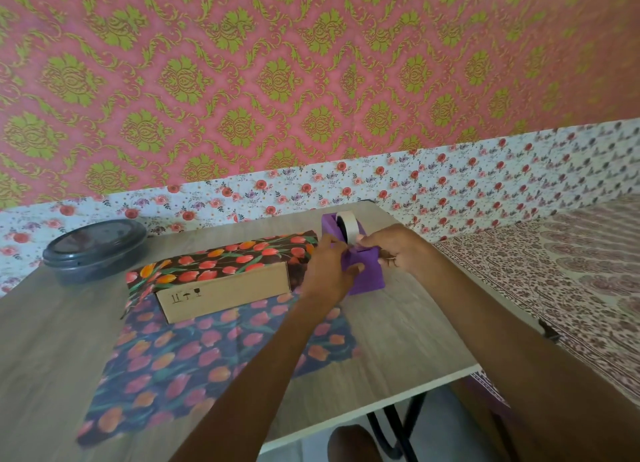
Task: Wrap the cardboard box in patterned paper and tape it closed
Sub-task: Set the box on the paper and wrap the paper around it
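A cardboard box [225, 293] lies on the table with tulip-patterned paper [221, 350] under it. One flap of the paper is folded over its top, while the box's near side is bare. To the right of the box stands a purple tape dispenser [363, 267] holding a white tape roll [348, 226]. My left hand [329, 271] grips the dispenser's left side. Over the dispenser's top, near the cutter, my right hand [391, 247] pinches at the tape end. The tape strip itself is too small to make out.
A dark round lidded container [95, 248] sits at the table's back left. The wooden table [408, 330] ends at the right, beside a bed with a patterned cover [571, 281]. Flowered paper lines the wall behind. Black table legs [398, 427] show below the front edge.
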`<move>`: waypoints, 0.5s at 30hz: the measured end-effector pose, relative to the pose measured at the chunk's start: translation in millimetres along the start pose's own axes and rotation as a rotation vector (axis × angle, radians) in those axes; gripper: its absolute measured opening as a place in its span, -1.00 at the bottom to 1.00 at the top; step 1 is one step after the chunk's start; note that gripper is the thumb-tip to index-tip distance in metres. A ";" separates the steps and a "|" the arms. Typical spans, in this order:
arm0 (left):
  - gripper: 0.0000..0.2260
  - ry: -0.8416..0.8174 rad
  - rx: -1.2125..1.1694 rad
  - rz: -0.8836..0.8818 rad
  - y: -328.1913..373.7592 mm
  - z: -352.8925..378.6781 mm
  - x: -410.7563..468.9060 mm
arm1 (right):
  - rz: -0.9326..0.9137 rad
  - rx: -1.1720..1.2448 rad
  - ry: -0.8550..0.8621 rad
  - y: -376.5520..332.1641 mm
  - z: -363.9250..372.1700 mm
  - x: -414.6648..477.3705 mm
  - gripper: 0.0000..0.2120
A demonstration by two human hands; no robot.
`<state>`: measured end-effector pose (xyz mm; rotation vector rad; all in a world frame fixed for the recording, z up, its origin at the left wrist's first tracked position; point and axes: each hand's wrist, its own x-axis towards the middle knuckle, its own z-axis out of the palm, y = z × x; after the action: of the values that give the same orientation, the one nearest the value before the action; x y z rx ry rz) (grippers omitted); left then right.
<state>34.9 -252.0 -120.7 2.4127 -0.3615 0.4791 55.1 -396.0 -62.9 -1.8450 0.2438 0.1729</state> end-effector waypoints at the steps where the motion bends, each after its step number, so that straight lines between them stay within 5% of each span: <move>1: -0.63 0.019 0.013 0.011 -0.3 1.1 0.3 | 0.033 0.028 -0.001 -2.8 0.6 -1.9 -0.84; 5: -0.59 0.026 0.025 0.012 -2.3 0.5 -0.5 | 0.104 0.226 -0.006 -23.2 -2.1 -3.5 -0.85; 15: -0.62 0.050 0.004 0.024 -4.4 1.6 0.3 | 0.065 0.168 0.080 5.6 -4.0 -18.1 -0.84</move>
<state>37.2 -249.7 -124.1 2.3978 -0.3678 0.5505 36.1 -399.9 -62.5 -1.6801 0.3634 0.1198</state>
